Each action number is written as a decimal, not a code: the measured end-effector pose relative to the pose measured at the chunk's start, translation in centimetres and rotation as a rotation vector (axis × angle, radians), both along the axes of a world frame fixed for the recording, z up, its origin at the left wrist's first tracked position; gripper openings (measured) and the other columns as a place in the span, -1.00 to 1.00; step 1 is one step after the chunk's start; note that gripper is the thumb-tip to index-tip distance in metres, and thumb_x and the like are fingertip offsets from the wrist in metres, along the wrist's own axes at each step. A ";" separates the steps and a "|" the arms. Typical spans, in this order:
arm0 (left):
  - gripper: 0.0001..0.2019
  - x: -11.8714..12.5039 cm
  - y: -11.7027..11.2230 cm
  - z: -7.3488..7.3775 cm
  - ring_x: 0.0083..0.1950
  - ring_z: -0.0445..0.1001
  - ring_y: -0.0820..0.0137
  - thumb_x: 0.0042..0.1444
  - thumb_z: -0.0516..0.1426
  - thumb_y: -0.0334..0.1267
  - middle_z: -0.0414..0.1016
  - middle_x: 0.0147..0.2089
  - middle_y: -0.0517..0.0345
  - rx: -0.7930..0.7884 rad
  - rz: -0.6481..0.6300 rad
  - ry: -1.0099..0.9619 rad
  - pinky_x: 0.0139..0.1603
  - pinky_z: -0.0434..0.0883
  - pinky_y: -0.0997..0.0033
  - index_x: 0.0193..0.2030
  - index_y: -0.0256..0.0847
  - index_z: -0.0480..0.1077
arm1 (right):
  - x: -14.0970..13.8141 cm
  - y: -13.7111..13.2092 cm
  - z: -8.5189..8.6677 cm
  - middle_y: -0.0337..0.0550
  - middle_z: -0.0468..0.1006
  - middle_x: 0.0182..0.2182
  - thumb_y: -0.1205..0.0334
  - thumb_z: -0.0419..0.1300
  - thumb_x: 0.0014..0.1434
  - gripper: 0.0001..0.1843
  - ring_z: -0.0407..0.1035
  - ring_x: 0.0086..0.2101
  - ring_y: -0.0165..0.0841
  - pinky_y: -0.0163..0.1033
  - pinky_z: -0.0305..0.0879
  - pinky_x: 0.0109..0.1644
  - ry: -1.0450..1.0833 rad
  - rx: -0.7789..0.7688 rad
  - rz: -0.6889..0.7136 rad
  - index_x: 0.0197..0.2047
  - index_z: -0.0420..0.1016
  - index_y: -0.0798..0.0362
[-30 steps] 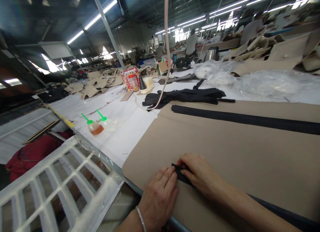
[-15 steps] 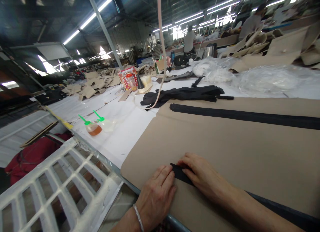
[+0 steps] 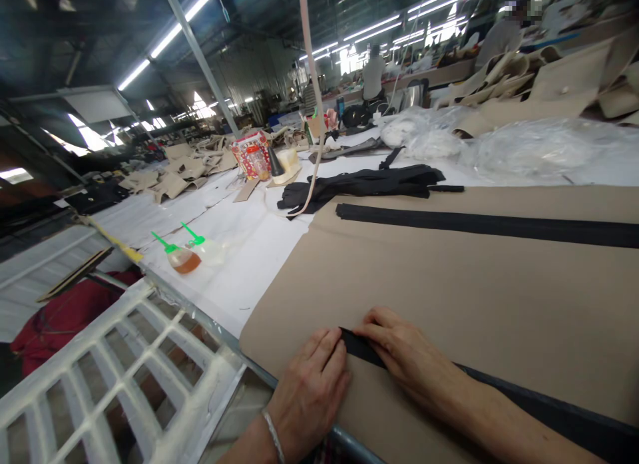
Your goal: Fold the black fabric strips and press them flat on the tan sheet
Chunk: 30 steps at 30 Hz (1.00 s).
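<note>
A long black strip (image 3: 360,347) lies along the near edge of a large tan sheet (image 3: 429,284). My left hand (image 3: 315,377), with a bracelet at the wrist, keeps its fingers together and its tips pressed at the strip's left end. Just to the right, my right hand (image 3: 394,341) grips the strip's far edge with closed fingers, its thumb partly hidden. Under my right forearm the strip is covered, then shows again towards the lower right. Farther back on the sheet lies a second black strip (image 3: 479,226), touched by neither hand.
Beyond the sheet sits a pile of black strips (image 3: 369,183), crossed by a hanging hose (image 3: 319,104). Two green-tipped squeeze bottles (image 3: 184,259) lie left on the white tabletop (image 3: 239,267). A white slatted rack (image 3: 114,384) adjoins the table edge. Clear plastic (image 3: 539,148) is at right.
My right thumb and fingers have drawn closer together on the strip. The left hand stays at the strip's end. The view has shifted slightly.
</note>
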<state>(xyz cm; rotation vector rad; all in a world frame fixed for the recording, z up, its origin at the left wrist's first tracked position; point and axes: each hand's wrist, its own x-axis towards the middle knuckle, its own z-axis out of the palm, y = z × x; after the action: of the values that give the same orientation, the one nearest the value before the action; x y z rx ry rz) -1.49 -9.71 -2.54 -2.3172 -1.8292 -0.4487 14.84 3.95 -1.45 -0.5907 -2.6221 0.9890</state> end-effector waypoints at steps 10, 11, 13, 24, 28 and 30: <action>-0.66 -0.1 -0.1 0.2 0.22 0.37 0.16 0.31 -0.06 -0.37 0.41 0.18 -0.20 0.026 -0.023 0.043 0.16 0.45 0.14 0.14 -0.43 0.33 | 0.4 -0.3 -0.5 -0.08 0.41 -0.18 0.55 -0.02 0.24 -0.62 0.29 -0.16 -0.27 -0.19 0.24 -0.02 -0.035 0.148 0.025 -0.05 0.50 0.04; -0.66 -0.1 -0.1 0.3 0.22 0.37 0.16 0.31 -0.06 -0.37 0.41 0.18 -0.20 0.025 -0.023 0.045 0.16 0.45 0.14 0.14 -0.43 0.33 | 0.3 -0.3 -0.4 -0.08 0.41 -0.17 0.56 -0.01 0.23 -0.61 0.28 -0.16 -0.26 -0.18 0.24 -0.02 -0.039 0.156 0.024 -0.04 0.50 0.03; -0.67 -0.1 -0.1 0.3 0.22 0.37 0.17 0.31 -0.06 -0.38 0.41 0.18 -0.21 0.031 -0.023 0.052 0.17 0.45 0.15 0.14 -0.43 0.33 | 0.2 -0.3 -0.2 -0.09 0.41 -0.17 0.55 0.00 0.23 -0.61 0.28 -0.17 -0.25 -0.16 0.23 -0.02 -0.050 0.164 0.016 -0.03 0.50 0.02; -0.67 -0.1 -0.1 0.1 0.21 0.38 0.15 0.31 -0.06 -0.39 0.41 0.18 -0.23 0.050 -0.025 0.088 0.16 0.45 0.16 0.13 -0.45 0.35 | -1.4 0.3 0.6 -0.12 0.46 -0.23 0.48 0.13 0.20 -0.79 0.30 -0.16 -0.26 -0.17 0.20 -0.01 -0.077 0.024 -0.067 -0.17 0.53 0.07; -0.67 -0.1 0.0 0.2 0.23 0.37 0.18 0.31 -0.06 -0.39 0.40 0.18 -0.21 0.040 -0.021 0.078 0.18 0.44 0.18 0.14 -0.44 0.34 | -1.4 0.2 -0.2 -0.12 0.45 -0.26 0.50 0.06 0.24 -0.74 0.31 -0.18 -0.27 -0.19 0.22 -0.05 -0.020 0.018 -0.057 -0.16 0.53 0.07; -0.66 -0.1 0.0 0.1 0.23 0.36 0.19 0.31 -0.06 -0.39 0.40 0.18 -0.21 0.042 -0.018 0.072 0.19 0.43 0.18 0.15 -0.43 0.33 | -1.2 0.1 -0.6 -0.11 0.44 -0.27 0.48 0.03 0.27 -0.71 0.31 -0.19 -0.28 -0.20 0.23 -0.06 0.019 0.032 -0.047 -0.13 0.54 0.04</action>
<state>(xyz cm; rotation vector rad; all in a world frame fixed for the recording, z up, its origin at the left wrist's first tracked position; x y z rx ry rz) -1.57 -9.73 -2.40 -2.2932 -1.7508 -0.3958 13.61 4.03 -2.02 -0.6291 -2.5902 0.9318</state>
